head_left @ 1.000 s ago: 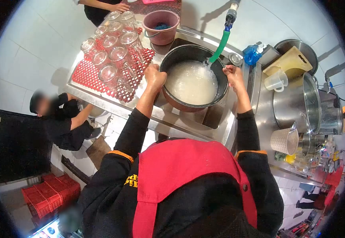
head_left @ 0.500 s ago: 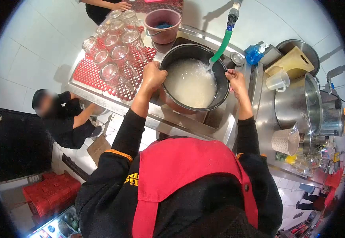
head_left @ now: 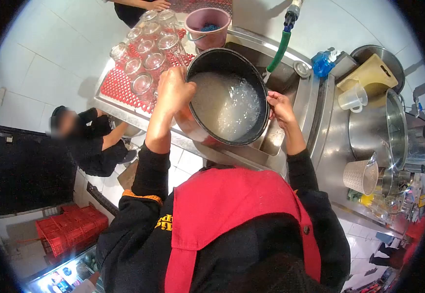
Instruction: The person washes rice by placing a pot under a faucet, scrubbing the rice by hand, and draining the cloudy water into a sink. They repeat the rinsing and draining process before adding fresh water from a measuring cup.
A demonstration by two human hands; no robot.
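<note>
Both my hands grip a dark round cooking pot (head_left: pixel 224 62) by its opposite sides, over the sink (head_left: pixel 290 90). Cloudy whitish water (head_left: pixel 234 105) with bubbles fills its lower part; pale grains that look like rice lie in it. My left hand (head_left: pixel 174 92) is closed on the left rim, knuckles up. At the right rim, my right hand (head_left: pixel 281 108) is closed around the pot's edge or handle, which the fingers partly hide. The pot is tilted. A green hose (head_left: pixel 278 52) hangs from the tap just beyond the right rim, apart from the pot.
Glass mugs (head_left: pixel 155 61) stand upside down on a red perforated mat (head_left: pixel 119 88) to the left. Behind it is a pink bucket (head_left: pixel 207 36). A blue bottle (head_left: pixel 322 64), a large metal pot (head_left: pixel 371 124) and a plastic jug (head_left: pixel 353 97) line the right counter. Another person (head_left: pixel 90 139) crouches at left.
The pot has tilted and shifted slightly left toward me, away from the hose. Water no longer visibly pours from the hose into it. The contents swirl with bubbles on the right.
</note>
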